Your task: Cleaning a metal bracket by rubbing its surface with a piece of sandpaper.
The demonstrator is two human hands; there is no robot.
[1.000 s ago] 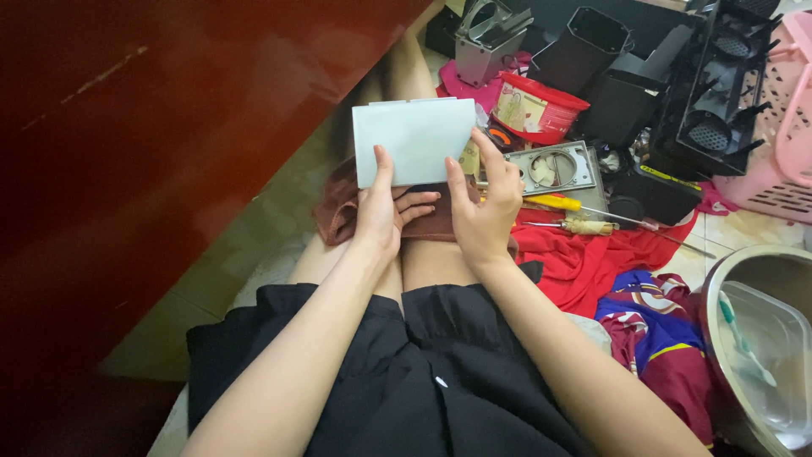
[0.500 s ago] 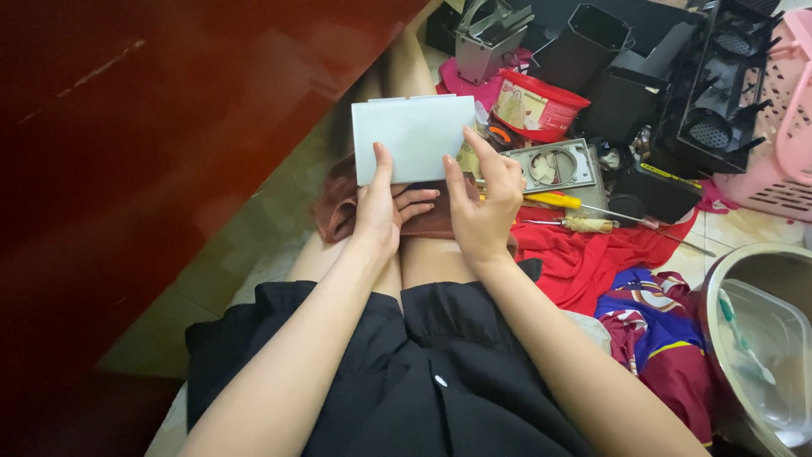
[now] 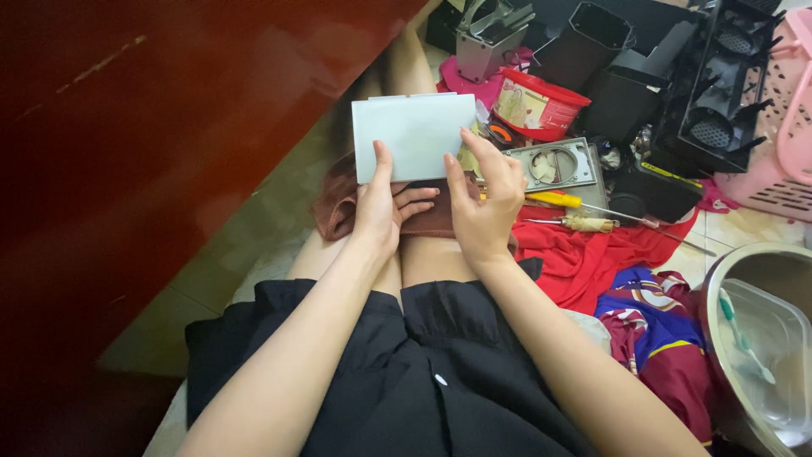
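Red round tub (image 3: 541,103) with a printed label on its wall, standing beyond the hands, just beside a grey metal plate (image 3: 558,166) pierced by a round opening. Pale, smooth rectangular panel (image 3: 414,135) held over the knees, flat face toward the camera, long axis running left to right, top edge bearing a thin raised lip. Left hand (image 3: 381,207) grasping the panel from below, thumb pressed up its front near the lower left corner, fingers curled behind. Right hand (image 3: 486,199) gripping the right edge, forefinger and thumb laid against the face (remaining fingers folded, contact with the back not visible). Brown cloth (image 3: 338,203), soft and crumpled, draped under the hands on the lap. Two screwdrivers (image 3: 567,211) with yellow handles lying on a rumpled red cloth (image 3: 592,254) to the right, shafts pointing right. Black plastic parts (image 3: 626,76), angular and glossy, crowded farther back; a pink perforated basket (image 3: 782,127) at the far right. Round metal basin (image 3: 753,338) at the lower right, holding a clear plastic box and a green toothbrush. Dark red glossy board (image 3: 127,127) filling the left side.
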